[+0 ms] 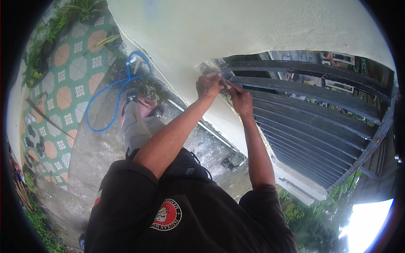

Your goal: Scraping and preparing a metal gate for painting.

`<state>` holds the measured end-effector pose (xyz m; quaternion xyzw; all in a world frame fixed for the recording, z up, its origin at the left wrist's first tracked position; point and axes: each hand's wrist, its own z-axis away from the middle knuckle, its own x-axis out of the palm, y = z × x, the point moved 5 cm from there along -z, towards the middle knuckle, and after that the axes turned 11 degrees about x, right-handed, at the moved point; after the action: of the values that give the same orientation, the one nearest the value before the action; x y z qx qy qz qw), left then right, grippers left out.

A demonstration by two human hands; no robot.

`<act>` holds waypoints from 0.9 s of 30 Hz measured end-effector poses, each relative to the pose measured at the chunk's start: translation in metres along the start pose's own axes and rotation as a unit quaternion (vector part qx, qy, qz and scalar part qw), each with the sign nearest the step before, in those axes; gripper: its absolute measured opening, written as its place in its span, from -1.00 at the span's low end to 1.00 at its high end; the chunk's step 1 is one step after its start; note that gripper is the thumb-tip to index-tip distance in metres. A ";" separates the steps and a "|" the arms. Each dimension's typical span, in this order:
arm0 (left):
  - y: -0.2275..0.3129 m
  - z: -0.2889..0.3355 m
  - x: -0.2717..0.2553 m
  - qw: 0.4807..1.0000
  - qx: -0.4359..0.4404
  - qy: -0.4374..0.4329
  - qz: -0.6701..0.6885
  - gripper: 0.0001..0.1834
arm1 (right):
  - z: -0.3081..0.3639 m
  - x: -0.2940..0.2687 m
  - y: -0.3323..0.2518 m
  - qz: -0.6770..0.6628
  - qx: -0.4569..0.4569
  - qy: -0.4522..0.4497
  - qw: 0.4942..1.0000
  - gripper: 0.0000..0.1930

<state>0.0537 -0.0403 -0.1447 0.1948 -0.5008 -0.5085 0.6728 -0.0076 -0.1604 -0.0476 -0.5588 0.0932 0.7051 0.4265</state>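
Both hands meet at the edge of a cream wall (181,42), where it borders a dark slatted gate (308,109). My left hand (208,86) has its fingers bent and pressed together close to the wall's worn, stained corner (207,66). Just to its right, my right hand (241,100) is closed in a pinch, fingertips almost touching those of the left. Something small and dark shows between the fingertips, too small to name. The near ends of the gate's slats lie right beside the right hand.
A blue hose (93,109) loops over the concrete ground at left, beside a patterned tile floor (63,92). Several shoes (36,141) lie on the tiles. Plants (80,8) grow at the far left. A pale pipe (219,141) runs along the wall's foot.
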 end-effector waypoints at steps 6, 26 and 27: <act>-0.004 0.004 0.008 1.000 -0.002 0.017 -0.002 -0.67 | 0.002 0.003 0.007 -0.049 0.004 -0.004 0.999 -0.63; -0.008 0.009 -0.006 0.957 0.144 -0.073 -0.240 -0.60 | 0.032 0.045 0.002 -0.290 0.114 -0.027 0.950 -0.57; -0.007 0.008 -0.005 0.958 0.143 -0.076 -0.238 -0.60 | 0.033 0.039 0.003 -0.283 0.071 0.007 0.957 -0.57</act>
<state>0.0431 -0.0372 -0.1488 0.3633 -0.5572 -0.5905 0.4570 -0.0339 -0.1225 -0.0705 -0.5356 -0.0159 0.5432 0.6463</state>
